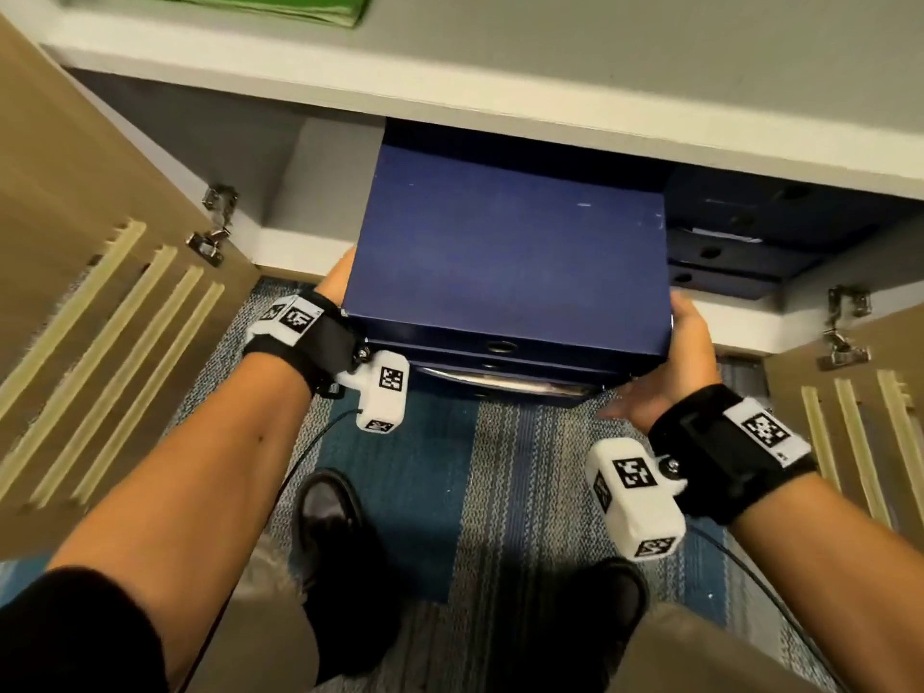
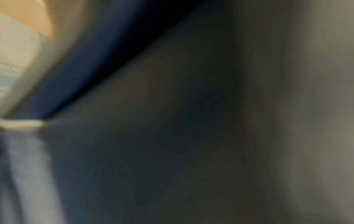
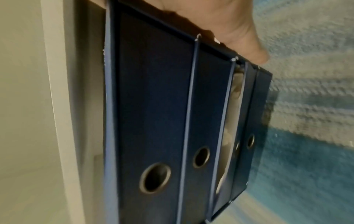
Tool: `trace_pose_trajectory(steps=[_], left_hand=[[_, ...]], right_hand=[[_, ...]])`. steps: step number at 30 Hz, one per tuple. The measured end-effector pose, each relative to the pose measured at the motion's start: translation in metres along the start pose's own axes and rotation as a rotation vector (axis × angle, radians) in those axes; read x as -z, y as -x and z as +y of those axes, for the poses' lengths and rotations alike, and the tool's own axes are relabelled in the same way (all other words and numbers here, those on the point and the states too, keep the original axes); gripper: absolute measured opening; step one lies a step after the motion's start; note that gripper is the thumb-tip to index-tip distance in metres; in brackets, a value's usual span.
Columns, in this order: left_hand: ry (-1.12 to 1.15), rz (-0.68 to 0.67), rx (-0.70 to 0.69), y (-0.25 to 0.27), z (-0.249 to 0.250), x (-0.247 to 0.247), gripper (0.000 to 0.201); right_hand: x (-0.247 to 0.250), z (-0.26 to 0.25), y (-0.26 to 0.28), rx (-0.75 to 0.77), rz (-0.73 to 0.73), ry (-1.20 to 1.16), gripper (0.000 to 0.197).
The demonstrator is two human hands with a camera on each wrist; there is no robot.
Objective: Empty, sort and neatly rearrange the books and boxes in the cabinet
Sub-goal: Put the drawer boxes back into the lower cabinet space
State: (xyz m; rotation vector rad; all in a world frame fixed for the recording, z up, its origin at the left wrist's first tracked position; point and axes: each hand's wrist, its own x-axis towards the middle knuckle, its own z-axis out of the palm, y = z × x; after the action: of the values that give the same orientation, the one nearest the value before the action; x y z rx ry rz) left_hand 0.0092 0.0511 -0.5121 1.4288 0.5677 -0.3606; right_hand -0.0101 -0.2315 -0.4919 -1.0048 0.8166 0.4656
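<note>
A stack of dark blue binders lies flat, half in and half out of the cabinet's low compartment. My left hand holds its left side, with the fingers hidden behind the stack. At the right side my right hand grips the stack, fingers tucked beneath. The right wrist view shows the binder spines with round finger holes and my right hand against their edge. The left wrist view is blurred, with only a blue surface close up.
More blue binders lie stacked inside at the right. A grey shelf overhangs the compartment, with a green folder on it. Both slatted cabinet doors stand open. My black shoes are on striped blue carpet.
</note>
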Motion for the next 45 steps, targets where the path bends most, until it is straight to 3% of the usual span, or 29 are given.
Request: trace_pose_trajectory(steps=[1,3,5,6,9,12,13,17,20,24,30,32,33,36,39,42,45], left_hand=[[0.071,-0.046,0.001,0.004,0.005,-0.003,0.049],[0.179,-0.076,0.131,0.015,0.012,-0.003,0.04],[0.246,-0.129,0.228,0.026,0.01,0.004,0.059],[0.234,-0.088,0.219,0.031,0.009,0.004,0.063],[0.25,0.081,0.102,0.038,0.014,-0.005,0.049],[0.225,0.13,-0.014,0.039,0.014,-0.016,0.022],[0.229,0.126,-0.077,0.039,0.013,-0.017,0.023],[0.268,0.12,-0.235,0.023,0.012,-0.014,0.046],[0.178,0.141,-0.312,0.001,0.018,-0.019,0.054],[0.11,0.229,-0.395,-0.022,0.007,-0.035,0.035],[-0.011,0.268,-0.42,-0.054,-0.001,-0.033,0.025],[-0.064,0.296,-0.434,-0.068,0.009,-0.034,0.041],[-0.078,0.311,-0.424,-0.076,0.013,-0.034,0.046],[-0.112,0.284,-0.434,-0.093,0.027,-0.041,0.016],[-0.062,0.274,-0.459,-0.11,0.037,-0.046,0.021],[-0.089,0.278,-0.467,-0.125,0.043,-0.044,0.007],[-0.166,0.265,-0.46,-0.137,0.048,-0.043,0.031]], right_hand=[[0.0,0.001,-0.002,-0.016,-0.035,-0.023,0.051],[-0.003,0.002,-0.001,-0.01,-0.052,-0.082,0.054],[-0.008,0.003,0.0,0.014,-0.012,-0.137,0.059],[-0.008,0.003,-0.001,0.03,-0.007,-0.164,0.06],[-0.011,0.006,-0.004,0.096,-0.061,-0.171,0.064],[-0.012,0.011,-0.003,0.196,-0.057,-0.128,0.058],[-0.013,0.012,-0.004,0.259,-0.031,-0.103,0.057],[-0.017,0.008,-0.015,0.442,-0.016,0.047,0.088],[-0.02,-0.005,-0.033,0.597,0.024,0.208,0.068],[-0.02,-0.009,-0.057,0.748,0.266,0.24,0.043],[-0.016,-0.02,-0.085,0.827,0.37,0.306,0.039],[-0.014,-0.034,-0.094,0.864,0.367,0.433,0.023],[-0.013,-0.041,-0.099,0.878,0.383,0.506,0.025],[-0.002,-0.068,-0.114,0.904,0.45,0.722,0.042],[-0.002,-0.091,-0.116,0.993,0.374,0.948,0.033],[-0.009,-0.104,-0.124,1.149,0.359,1.168,0.031],[-0.016,-0.114,-0.129,1.084,0.432,1.458,0.027]])
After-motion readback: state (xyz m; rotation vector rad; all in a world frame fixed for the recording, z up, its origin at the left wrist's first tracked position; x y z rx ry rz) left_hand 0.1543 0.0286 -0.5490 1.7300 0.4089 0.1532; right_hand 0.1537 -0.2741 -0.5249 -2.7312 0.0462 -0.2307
